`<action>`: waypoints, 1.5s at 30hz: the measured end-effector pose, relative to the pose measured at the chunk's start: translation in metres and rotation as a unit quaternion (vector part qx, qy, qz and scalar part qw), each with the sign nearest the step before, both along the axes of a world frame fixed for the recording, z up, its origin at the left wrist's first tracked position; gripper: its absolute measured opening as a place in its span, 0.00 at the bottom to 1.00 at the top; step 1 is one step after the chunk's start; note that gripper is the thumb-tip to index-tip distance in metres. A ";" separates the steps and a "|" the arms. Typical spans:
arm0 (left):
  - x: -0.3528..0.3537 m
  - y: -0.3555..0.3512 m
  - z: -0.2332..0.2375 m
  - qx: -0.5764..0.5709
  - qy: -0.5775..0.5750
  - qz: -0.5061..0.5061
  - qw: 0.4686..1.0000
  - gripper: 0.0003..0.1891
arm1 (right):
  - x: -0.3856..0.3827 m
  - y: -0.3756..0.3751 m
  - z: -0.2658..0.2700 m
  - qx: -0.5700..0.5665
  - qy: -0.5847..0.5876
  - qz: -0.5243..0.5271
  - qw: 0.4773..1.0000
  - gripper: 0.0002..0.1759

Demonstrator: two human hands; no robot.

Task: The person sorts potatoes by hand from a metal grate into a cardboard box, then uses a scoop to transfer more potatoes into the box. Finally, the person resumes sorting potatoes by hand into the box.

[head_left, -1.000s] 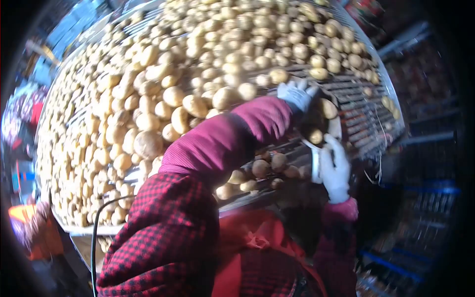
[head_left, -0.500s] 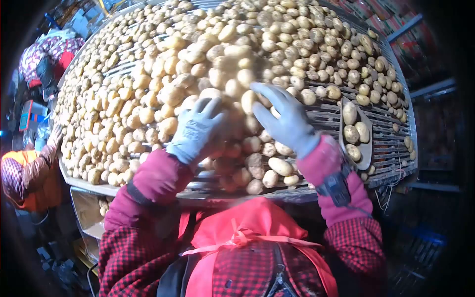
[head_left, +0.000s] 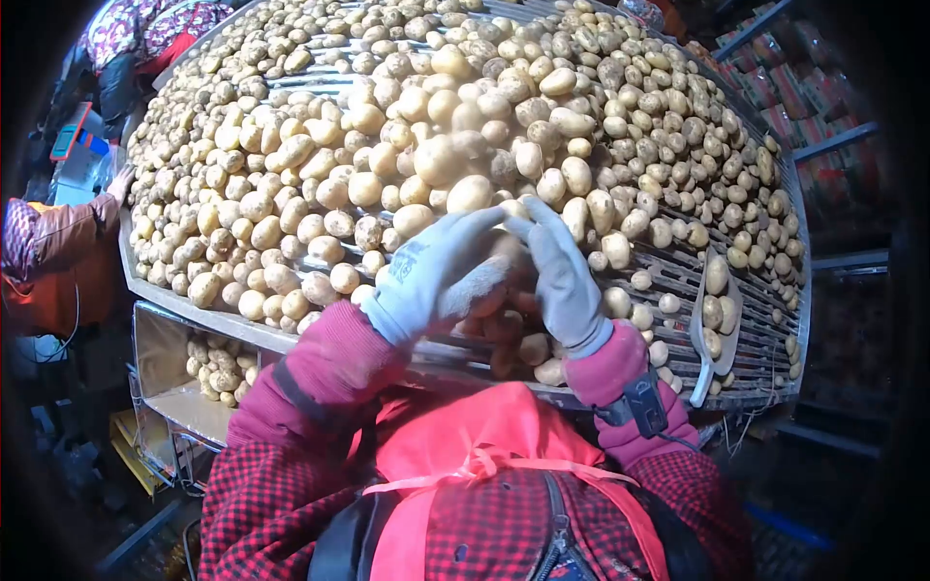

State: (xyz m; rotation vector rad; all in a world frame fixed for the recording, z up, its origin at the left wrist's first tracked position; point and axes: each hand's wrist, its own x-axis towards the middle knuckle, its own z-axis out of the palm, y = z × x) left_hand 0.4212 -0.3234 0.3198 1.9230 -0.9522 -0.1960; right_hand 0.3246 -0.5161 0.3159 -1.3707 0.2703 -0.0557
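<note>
Many pale potatoes (head_left: 365, 189) cover a slatted metal table (head_left: 678, 334). My left hand (head_left: 436, 271), in a grey-blue glove, reaches over the potatoes near the table's front edge, its fingers curved inward. Close on its right is my right hand (head_left: 560, 276), gloved alike, fingers extended and tips leaning toward the left hand's. Between and below the palms lie shadowed potatoes; whether either hand grips one is hidden. A white scoop (head_left: 703, 341) with several potatoes in it rests on the slats to the right.
A box of potatoes (head_left: 221, 366) stands below the table's front left edge. At the left edge a person in orange (head_left: 68, 257) has a hand by the table. Another person (head_left: 155, 34) is at the top left. Stacked red sacks (head_left: 823, 92) are at the upper right.
Both hands have come closer together, their fingertips nearly meeting. Potatoes between them have shifted. The view has moved, so the scoop and its handle show lower and further right.
</note>
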 end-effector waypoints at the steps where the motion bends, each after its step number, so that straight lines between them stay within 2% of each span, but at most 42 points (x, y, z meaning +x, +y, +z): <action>1: 0.007 -0.004 0.010 -0.053 -0.011 -0.019 0.998 0.32 | -0.004 -0.002 0.001 0.028 0.039 0.024 0.999 0.34; 2: 0.017 -0.010 0.015 -0.107 -0.023 -0.039 0.993 0.32 | -0.004 0.001 0.002 0.198 0.035 0.031 0.979 0.33; 3: 0.038 -0.014 0.014 -0.090 -0.093 -0.003 0.992 0.32 | -0.004 0.005 0.004 0.359 0.044 0.030 0.932 0.33; 4: 0.063 -0.016 0.010 -0.074 -0.163 0.033 0.983 0.32 | -0.011 0.006 0.013 0.267 0.077 -0.009 0.960 0.33; 6: 0.095 -0.017 -0.012 0.180 -0.244 0.034 0.952 0.38 | -0.018 -0.006 0.003 0.155 0.057 0.017 0.986 0.33; 8: 0.113 -0.027 -0.029 0.215 -0.180 0.012 0.960 0.46 | -0.016 -0.001 0.014 0.152 0.026 -0.018 0.988 0.29; 9: 0.118 -0.027 -0.031 0.262 -0.204 0.006 0.943 0.51 | -0.016 -0.002 0.006 0.103 -0.008 -0.016 0.994 0.28; 10: 0.118 -0.029 -0.023 0.267 -0.186 0.000 0.946 0.50 | -0.009 -0.009 0.001 0.174 0.011 -0.018 0.984 0.28; 12: 0.125 -0.026 -0.034 0.235 -0.203 0.017 0.950 0.37 | 0.017 -0.014 0.000 0.009 -0.008 -0.022 1.000 0.29; 14: 0.121 -0.019 -0.030 0.191 -0.143 0.028 0.971 0.34 | 0.042 -0.010 0.015 -0.137 -0.013 -0.019 0.990 0.32; 16: 0.107 -0.008 -0.033 0.140 -0.076 0.040 0.986 0.31 | 0.067 -0.008 0.028 -0.131 0.077 0.030 0.988 0.35; 17: 0.101 -0.004 -0.039 0.109 -0.044 0.045 0.992 0.31 | 0.078 -0.007 0.021 -0.147 0.086 0.068 0.983 0.34; 19: 0.100 -0.002 -0.062 0.031 0.021 0.051 0.998 0.33 | 0.105 -0.013 -0.011 -0.187 0.094 0.137 0.968 0.32; 20: 0.087 0.002 -0.042 0.053 0.030 0.038 0.997 0.32 | 0.112 -0.013 -0.012 -0.234 0.065 0.165 0.956 0.30; 21: 0.083 0.000 -0.053 -0.031 0.123 0.041 0.991 0.30 | 0.118 -0.014 -0.014 -0.281 0.034 0.188 0.941 0.28; 22: 0.078 -0.001 -0.063 -0.113 0.215 0.042 0.969 0.28 | 0.116 -0.007 0.004 -0.161 0.098 0.192 0.963 0.26; 23: 0.072 -0.001 -0.060 -0.139 0.269 0.053 0.952 0.28 | 0.113 -0.006 0.002 -0.116 0.084 0.163 0.976 0.27; 25: 0.063 -0.004 -0.060 -0.181 0.269 0.066 0.944 0.28 | 0.103 -0.008 -0.018 -0.020 0.059 0.103 0.993 0.28; 28: 0.043 -0.025 -0.032 -0.238 0.346 0.073 0.905 0.28 | 0.073 -0.025 -0.070 -0.181 -0.175 0.024 0.967 0.28; 30: 0.033 -0.050 -0.010 -0.243 0.439 0.017 0.865 0.29 | 0.043 -0.024 0.002 -0.003 -0.020 -0.050 0.999 0.28; 31: 0.023 -0.069 0.005 -0.228 0.408 -0.006 0.884 0.30 | 0.029 -0.051 -0.021 -0.209 -0.149 -0.060 0.965 0.28; 32: 0.020 -0.090 0.005 -0.216 0.363 -0.070 0.903 0.30 | 0.013 -0.078 -0.042 -0.411 -0.257 -0.059 0.872 0.27; 33: 0.015 -0.111 0.005 -0.209 0.316 -0.132 0.916 0.30 | -0.008 -0.095 -0.027 -0.448 -0.215 -0.096 0.862 0.27; 34: 0.004 -0.135 0.025 -0.184 0.410 -0.156 0.880 0.30 | -0.030 -0.111 -0.011 -0.482 -0.169 -0.128 0.850 0.27; 35: -0.004 -0.163 0.022 -0.190 0.406 -0.200 0.871 0.31 | -0.058 -0.138 -0.017 -0.512 -0.201 -0.144 0.823 0.28; 36: -0.018 -0.187 0.033 -0.177 0.448 -0.233 0.845 0.32 | -0.089 -0.161 -0.018 -0.540 -0.233 -0.155 0.794 0.29; 38: -0.039 -0.248 0.023 -0.165 0.390 -0.314 0.850 0.33 | -0.140 -0.187 0.006 -0.484 -0.202 -0.203 0.827 0.30; 39: -0.056 -0.274 0.022 -0.160 0.400 -0.326 0.841 0.33 | -0.163 -0.203 0.026 -0.549 -0.148 -0.233 0.789 0.31; 40: -0.074 -0.297 0.023 -0.154 0.411 -0.337 0.833 0.33 | -0.180 -0.212 0.046 -0.485 -0.104 -0.283 0.821 0.29; 41: -0.093 -0.315 0.028 -0.145 0.327 -0.328 0.874 0.33 | -0.198 -0.220 0.066 -0.413 -0.065 -0.336 0.844 0.28; 42: -0.108 -0.342 0.010 -0.153 0.287 -0.320 0.890 0.32 | -0.213 -0.234 0.067 -0.305 -0.049 -0.373 0.875 0.27; 43: -0.118 -0.357 0.009 -0.169 0.169 -0.338 0.910 0.32 | -0.228 -0.248 0.068 -0.191 -0.040 -0.417 0.888 0.26; 44: -0.127 -0.370 0.007 -0.183 0.050 -0.350 0.917 0.32 | -0.242 -0.263 0.070 -0.314 0.007 -0.410 0.856 0.27; 45: -0.136 -0.385 0.002 -0.133 -0.055 -0.347 0.927 0.33 | -0.245 -0.272 0.065 -0.340 0.039 -0.423 0.839 0.26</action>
